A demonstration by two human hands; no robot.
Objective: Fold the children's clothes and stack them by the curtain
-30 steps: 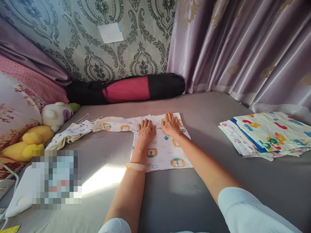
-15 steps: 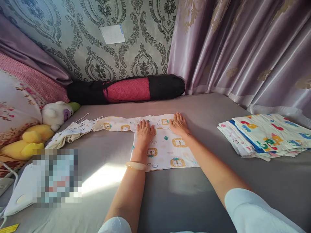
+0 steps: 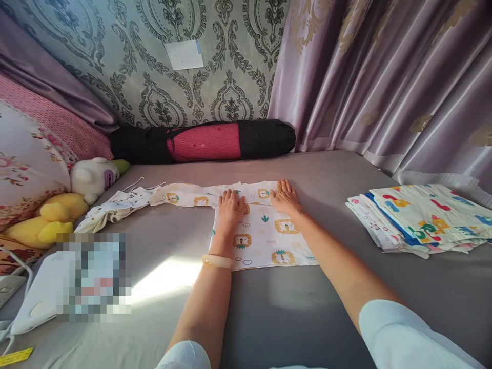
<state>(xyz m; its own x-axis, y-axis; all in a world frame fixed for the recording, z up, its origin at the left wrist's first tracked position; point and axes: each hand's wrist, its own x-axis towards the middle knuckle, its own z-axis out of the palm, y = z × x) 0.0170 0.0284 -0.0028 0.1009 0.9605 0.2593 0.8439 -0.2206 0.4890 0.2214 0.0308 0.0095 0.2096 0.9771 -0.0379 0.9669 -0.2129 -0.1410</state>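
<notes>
A white garment (image 3: 265, 238) printed with orange lion faces lies flat on the grey bed sheet. It looks like a baby top with one sleeve (image 3: 188, 196) stretched out to the left. My left hand (image 3: 231, 206) rests palm down on its upper left part, fingers extended. On the upper right corner lies my right hand (image 3: 285, 197), also flat with its fingers out. Beyond the sleeve's end, a crumpled white printed cloth (image 3: 115, 205) with thin strings lies on the sheet. My wrists and forearms cover some of the garment.
A stack of folded printed cloths (image 3: 426, 218) sits at the right. Yellow (image 3: 49, 220) and white (image 3: 92, 179) plush toys lean at the left. A long black and red bag (image 3: 203, 141) lies along the wall. A white device (image 3: 38, 294) with a cable is at the lower left.
The view has shifted slightly, so everything sits a little further right. Both hands stay flat on the garment, which looks the same.
</notes>
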